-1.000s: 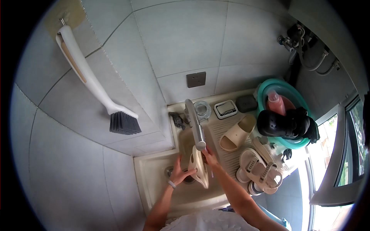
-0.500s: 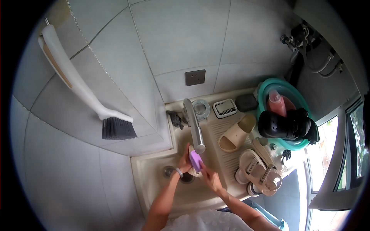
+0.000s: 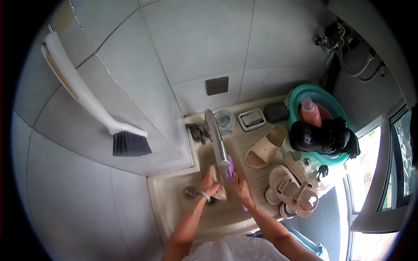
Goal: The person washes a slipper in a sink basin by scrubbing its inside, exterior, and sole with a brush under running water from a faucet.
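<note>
Over the sink basin [image 3: 170,209], my left hand [image 3: 210,184] is closed on a cream-coloured slipper [image 3: 216,175], which is partly hidden by the fingers. My right hand [image 3: 241,189] grips a purple scrubbing brush [image 3: 230,162]. Its head points up beside the faucet spout, and its handle end shows below the hand. Brush and slipper are apart. The chrome faucet [image 3: 219,148] hangs just above both hands; I cannot tell whether water runs.
A beige slipper [image 3: 262,152] lies on the ribbed board, with sandals [image 3: 287,185] right of it. A teal basin [image 3: 333,104] holds black shoes [image 3: 320,139] and a pink bottle [image 3: 310,112]. A soap dish [image 3: 251,119] stands behind. A long-handled brush [image 3: 82,95] hangs left.
My right hand has drawn the purple brush off the slipper, moving it right and turning its head upward. My left hand still holds the slipper over the sink. The view has shifted slightly.
</note>
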{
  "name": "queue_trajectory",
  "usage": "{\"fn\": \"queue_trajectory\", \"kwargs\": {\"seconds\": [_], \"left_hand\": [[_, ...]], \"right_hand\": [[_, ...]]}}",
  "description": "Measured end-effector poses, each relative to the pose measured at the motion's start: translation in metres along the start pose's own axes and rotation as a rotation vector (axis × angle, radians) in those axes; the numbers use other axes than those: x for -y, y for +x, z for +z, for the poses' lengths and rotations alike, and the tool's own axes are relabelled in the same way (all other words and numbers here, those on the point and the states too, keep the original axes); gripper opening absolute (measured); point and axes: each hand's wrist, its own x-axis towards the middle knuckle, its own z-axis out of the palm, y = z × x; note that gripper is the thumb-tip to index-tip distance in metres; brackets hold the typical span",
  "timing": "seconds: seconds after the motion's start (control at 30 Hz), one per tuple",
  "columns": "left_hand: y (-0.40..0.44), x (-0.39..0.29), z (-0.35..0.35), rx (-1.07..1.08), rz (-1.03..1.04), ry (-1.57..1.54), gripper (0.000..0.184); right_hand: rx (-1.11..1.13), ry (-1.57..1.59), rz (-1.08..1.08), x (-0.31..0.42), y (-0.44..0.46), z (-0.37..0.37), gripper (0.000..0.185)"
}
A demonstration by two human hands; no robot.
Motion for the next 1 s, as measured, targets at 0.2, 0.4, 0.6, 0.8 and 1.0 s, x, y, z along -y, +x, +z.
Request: {"fn": "queue_trajectory", "kwargs": {"seconds": [0.2, 0.4, 0.6, 0.8, 1.0], "left_hand": [[-0.017, -0.009, 0.012, -0.012, -0.043, -0.11, 0.052], [-0.032, 0.007, 0.026, -0.054, 0.096, -0.603, 0.04], [-0.037, -0.021, -0.001, -0.402, 0.199, -1.006, 0.044], [-0.048, 0.027, 0.019, -0.354, -0.089, -0.633, 0.05], [-0.066, 0.037, 0.042, -0.409, -0.097, -0.418, 0.048]], "right_hand": [[0.094, -0.054, -0.242, 0.0, -0.037, 0.006, 0.044], [0.063, -0.107, 0.067, -0.032, 0.019, 0.037, 0.034], [-0.112, -0.039, -0.088, -0.062, 0.022, 0.027, 0.038], [0.007, -0.093, -0.097, -0.019, -0.047, 0.024, 0.039], [0.133, -0.238, 0.088, -0.093, -0.013, 0.064, 0.024]]}}
